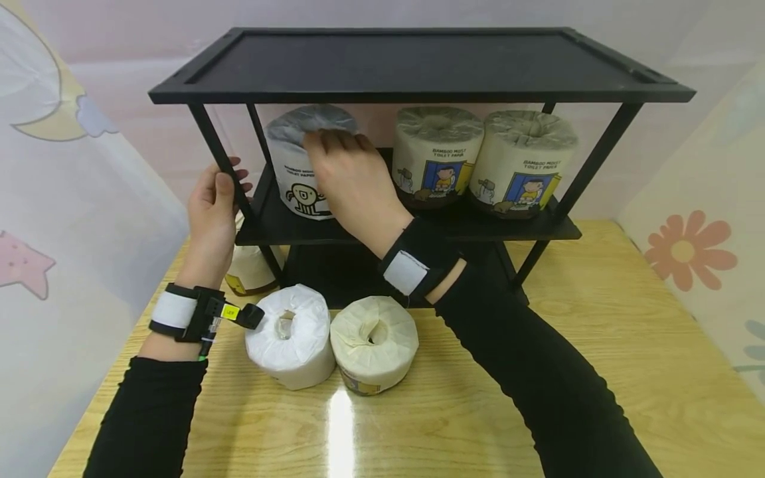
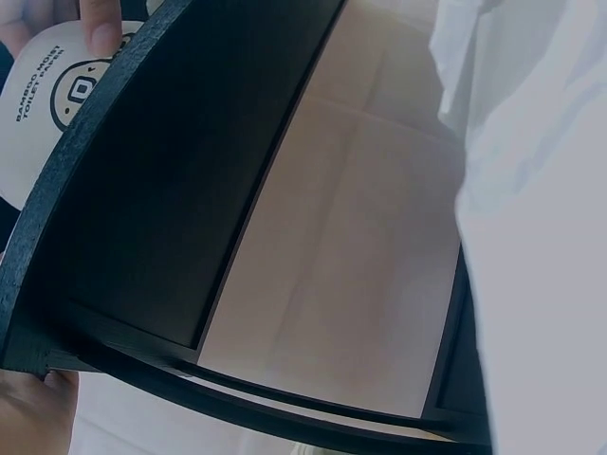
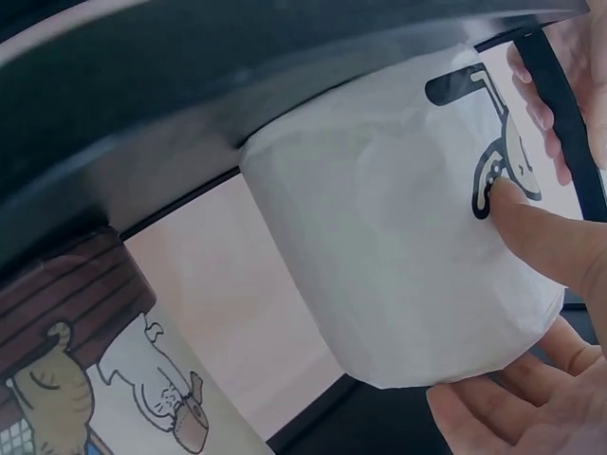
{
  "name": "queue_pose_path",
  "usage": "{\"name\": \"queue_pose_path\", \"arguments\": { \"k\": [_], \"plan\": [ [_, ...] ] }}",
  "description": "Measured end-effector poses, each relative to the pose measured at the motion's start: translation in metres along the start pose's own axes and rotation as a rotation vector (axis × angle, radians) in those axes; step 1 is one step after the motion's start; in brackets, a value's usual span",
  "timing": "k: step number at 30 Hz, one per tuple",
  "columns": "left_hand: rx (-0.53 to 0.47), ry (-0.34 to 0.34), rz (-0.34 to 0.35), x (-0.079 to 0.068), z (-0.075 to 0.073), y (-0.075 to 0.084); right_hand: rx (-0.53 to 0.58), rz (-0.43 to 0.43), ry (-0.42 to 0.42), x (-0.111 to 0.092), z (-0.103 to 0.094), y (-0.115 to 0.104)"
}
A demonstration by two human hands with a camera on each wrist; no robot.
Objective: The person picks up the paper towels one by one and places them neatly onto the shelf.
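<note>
A black two-tier rack [image 1: 430, 63] stands on the wooden table. On its middle shelf, at the left end, sits a white toilet paper roll [image 1: 301, 166] printed with a cartoon figure. My right hand [image 1: 358, 179] holds this roll, its thumb [image 3: 536, 227] on the printed side and its fingers over the top. The left hand [image 1: 209, 212] grips the rack's front left post, thumb in front and fingers behind. In the left wrist view the white roll [image 2: 33, 114] shows partly past the black frame.
Two toilet paper rolls with blue pictures [image 1: 438, 159] [image 1: 522, 166] stand on the shelf's right half. In front of the rack, a white roll [image 1: 299, 362] and a cream roll [image 1: 382, 362] rest on the table [image 1: 478, 411]. Another roll [image 1: 251, 269] stands behind the left wrist.
</note>
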State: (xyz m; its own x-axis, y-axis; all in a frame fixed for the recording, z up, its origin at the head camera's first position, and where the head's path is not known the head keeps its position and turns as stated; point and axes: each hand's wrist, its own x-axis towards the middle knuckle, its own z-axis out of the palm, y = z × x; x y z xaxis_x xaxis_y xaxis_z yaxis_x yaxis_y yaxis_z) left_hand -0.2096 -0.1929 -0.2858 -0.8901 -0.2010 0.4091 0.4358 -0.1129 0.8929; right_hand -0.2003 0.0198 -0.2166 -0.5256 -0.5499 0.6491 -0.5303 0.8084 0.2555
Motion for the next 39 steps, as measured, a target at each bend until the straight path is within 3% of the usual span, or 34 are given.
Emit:
{"name": "queue_pose_path", "arguments": {
  "k": [9, 16, 31, 39],
  "plan": [
    [0.009, 0.000, 0.012, -0.001, 0.000, 0.000, 0.069, -0.010, -0.035, 0.000, 0.000, 0.007],
    [0.005, -0.001, 0.010, 0.000, -0.001, 0.000, 0.118, 0.044, -0.088, 0.001, 0.000, 0.011],
    [-0.014, -0.013, 0.009, 0.001, -0.002, -0.003, 0.104, 0.073, -0.089, -0.005, 0.003, 0.006],
    [-0.013, -0.011, 0.009, 0.000, -0.004, -0.002, 0.175, 0.071, -0.220, -0.015, -0.003, 0.009]
  ]
}}
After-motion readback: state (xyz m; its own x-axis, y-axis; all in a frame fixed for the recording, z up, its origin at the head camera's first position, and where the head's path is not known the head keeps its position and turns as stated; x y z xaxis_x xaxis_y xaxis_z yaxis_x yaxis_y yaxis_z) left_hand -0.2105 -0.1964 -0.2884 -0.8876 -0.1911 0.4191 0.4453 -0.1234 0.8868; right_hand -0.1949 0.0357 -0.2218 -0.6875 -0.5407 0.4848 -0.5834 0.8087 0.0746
